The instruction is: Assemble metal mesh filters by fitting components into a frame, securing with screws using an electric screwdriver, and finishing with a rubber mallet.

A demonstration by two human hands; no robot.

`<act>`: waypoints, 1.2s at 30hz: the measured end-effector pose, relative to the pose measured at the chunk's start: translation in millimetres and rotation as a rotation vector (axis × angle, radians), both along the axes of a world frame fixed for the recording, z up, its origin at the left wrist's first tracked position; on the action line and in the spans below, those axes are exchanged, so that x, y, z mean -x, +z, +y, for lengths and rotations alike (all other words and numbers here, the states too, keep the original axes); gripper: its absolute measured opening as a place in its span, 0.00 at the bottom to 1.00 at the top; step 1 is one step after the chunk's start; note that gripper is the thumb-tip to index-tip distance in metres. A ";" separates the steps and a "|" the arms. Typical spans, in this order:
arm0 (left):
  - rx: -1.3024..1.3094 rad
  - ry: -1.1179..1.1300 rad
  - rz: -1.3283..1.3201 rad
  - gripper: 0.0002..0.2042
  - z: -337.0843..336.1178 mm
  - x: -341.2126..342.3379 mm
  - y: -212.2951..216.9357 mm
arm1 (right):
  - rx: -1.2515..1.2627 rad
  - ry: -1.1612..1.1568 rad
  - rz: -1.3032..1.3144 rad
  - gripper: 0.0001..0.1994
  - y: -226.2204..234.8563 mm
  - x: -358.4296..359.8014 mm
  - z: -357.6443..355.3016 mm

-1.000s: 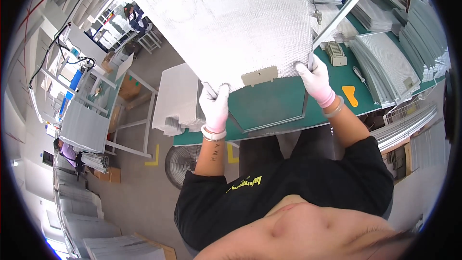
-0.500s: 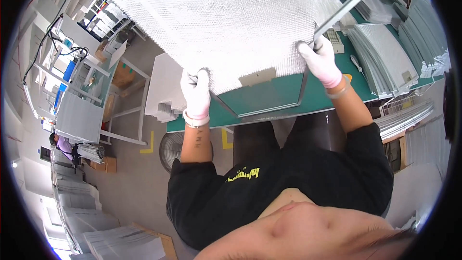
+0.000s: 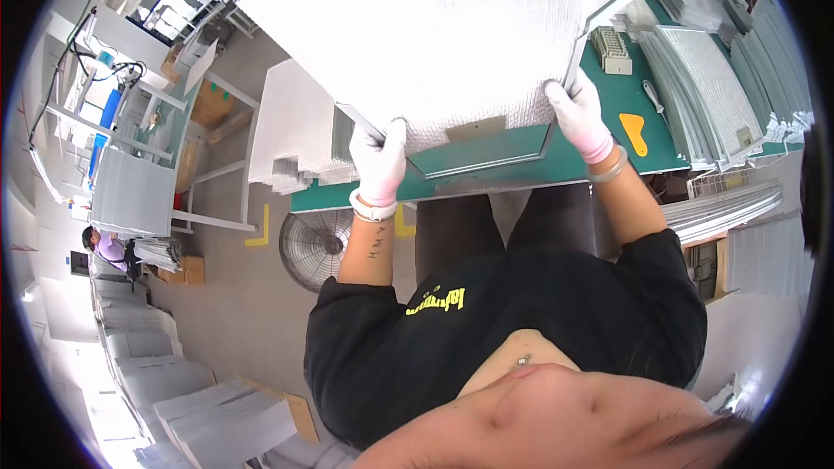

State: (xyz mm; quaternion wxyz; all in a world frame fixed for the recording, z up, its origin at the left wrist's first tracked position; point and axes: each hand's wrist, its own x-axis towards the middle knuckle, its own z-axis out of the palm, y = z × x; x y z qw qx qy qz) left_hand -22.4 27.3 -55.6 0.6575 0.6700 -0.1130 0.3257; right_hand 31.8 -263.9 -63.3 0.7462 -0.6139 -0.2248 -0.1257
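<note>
A large bright silvery mesh filter panel is tilted up in front of me, with thin metal frame strips along its sides. My left hand, in a white glove, is closed on its near left corner. My gloved right hand grips the near right corner, thumb on top. Beneath the panel's near edge, a thin metal frame shows against the green table. A small beige tab sits at the panel's near edge. Glare washes out most of the mesh.
Right of the panel are a yellow scraper, a white-handled tool, a beige block tray and stacked panels. Left stands a pile of white mesh sheets. A round floor fan sits below. Another person is far left.
The panel has shifted slightly right and tilted differently, and my left hand has moved right with it. More of the scraper, block tray and fan now shows.
</note>
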 end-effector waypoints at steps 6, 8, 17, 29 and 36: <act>0.070 -0.099 0.103 0.10 7.7 15.1 -54.2 | 0.065 -0.026 -0.005 0.19 -41.7 12.9 0.4; 0.080 -0.043 0.149 0.11 7.6 12.6 -55.7 | 0.081 -0.037 -0.023 0.20 -45.6 7.9 0.0; -0.078 -0.114 0.028 0.09 20.0 3.6 16.6 | 0.121 0.052 0.073 0.14 28.6 2.2 -16.2; 0.080 0.125 -0.200 0.04 4.0 -12.0 56.7 | 0.127 -0.387 -0.111 0.11 62.4 -8.8 -2.1; -0.027 0.190 -0.144 0.17 4.8 -1.6 42.7 | 0.091 -0.290 -0.127 0.08 54.9 -3.3 -5.5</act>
